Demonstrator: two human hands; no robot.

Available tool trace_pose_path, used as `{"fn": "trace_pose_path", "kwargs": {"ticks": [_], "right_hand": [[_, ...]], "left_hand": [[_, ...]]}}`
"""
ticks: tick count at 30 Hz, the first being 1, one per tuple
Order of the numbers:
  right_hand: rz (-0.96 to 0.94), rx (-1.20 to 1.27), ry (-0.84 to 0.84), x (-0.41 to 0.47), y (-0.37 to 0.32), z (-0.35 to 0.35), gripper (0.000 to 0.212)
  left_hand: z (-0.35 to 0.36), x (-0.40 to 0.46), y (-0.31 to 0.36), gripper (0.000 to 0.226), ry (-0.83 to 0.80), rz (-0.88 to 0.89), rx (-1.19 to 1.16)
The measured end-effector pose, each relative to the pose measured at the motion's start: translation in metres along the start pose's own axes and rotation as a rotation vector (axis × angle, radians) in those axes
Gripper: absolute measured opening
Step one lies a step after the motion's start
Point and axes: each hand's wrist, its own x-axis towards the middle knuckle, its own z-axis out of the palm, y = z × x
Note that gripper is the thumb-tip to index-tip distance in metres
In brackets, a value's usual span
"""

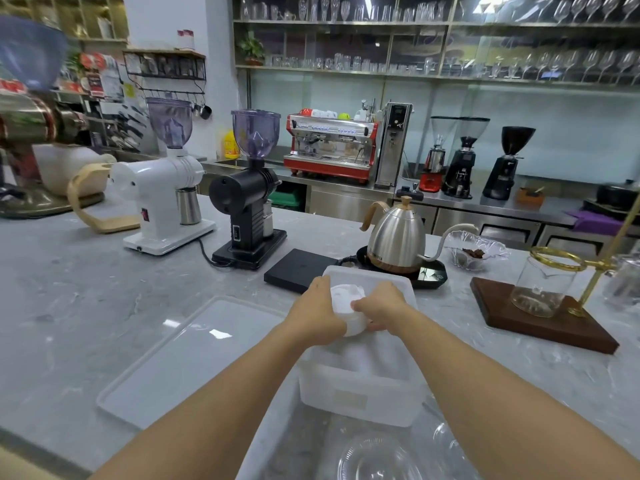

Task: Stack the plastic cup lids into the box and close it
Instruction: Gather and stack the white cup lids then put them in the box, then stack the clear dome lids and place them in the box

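A translucent white plastic box stands open on the grey counter in front of me. Both hands hold a white stack of cup lids over the box's far half. My left hand grips the stack's left side, and my right hand curls over its top and right side. The box's flat lid lies on the counter to the left. More clear lids lie loose near the bottom edge, in front of the box.
Behind the box sit a black scale and a steel gooseneck kettle. White and black grinders stand at the back left. A glass beaker on a wooden stand is to the right.
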Motion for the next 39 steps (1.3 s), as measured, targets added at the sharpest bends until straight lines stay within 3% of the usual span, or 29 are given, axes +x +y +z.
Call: {"fn": "trace_pose_path", "kwargs": {"ticks": [5,11,15,18,20,26,28,32,35,39], "right_hand": [[-0.118,-0.377,0.008,0.005,0.009,-0.008,0.035],[-0.147,-0.474,-0.039,-0.003,0.006,-0.010,0.035],[-0.105,-0.327,-0.093,-0.016,-0.002,-0.024,0.038],[-0.245,-0.177,-0.078,-0.032,-0.007,-0.039,0.039],[-0.350,-0.113,-0.062,-0.047,-0.007,-0.050,0.026],[-0.599,0.113,0.172,-0.113,0.027,-0.093,0.020],[-0.606,0.172,0.246,-0.131,0.054,-0.098,0.018],[-0.532,0.116,0.328,-0.158,0.114,-0.097,0.021],[-0.523,0.028,0.357,-0.182,0.149,-0.091,0.027],[-0.537,0.007,0.355,-0.212,0.172,-0.081,0.023]], "left_hand": [[0.001,0.000,-0.001,0.058,-0.016,-0.002,0.000],[0.000,-0.001,-0.001,0.071,-0.014,-0.005,-0.032],[0.000,-0.003,0.003,0.079,-0.017,-0.024,-0.048],[0.001,-0.003,0.003,0.088,-0.012,-0.030,-0.080],[0.002,0.000,0.002,0.091,-0.009,-0.035,-0.098],[0.004,0.006,-0.002,0.087,0.020,-0.063,-0.125],[0.005,0.007,-0.002,0.078,0.103,-0.053,-0.118],[-0.003,-0.006,0.003,0.046,0.453,0.105,-0.080],[-0.016,-0.034,0.016,0.030,0.675,0.245,-0.186],[-0.006,-0.106,0.016,0.011,0.775,0.237,-0.420]]}}
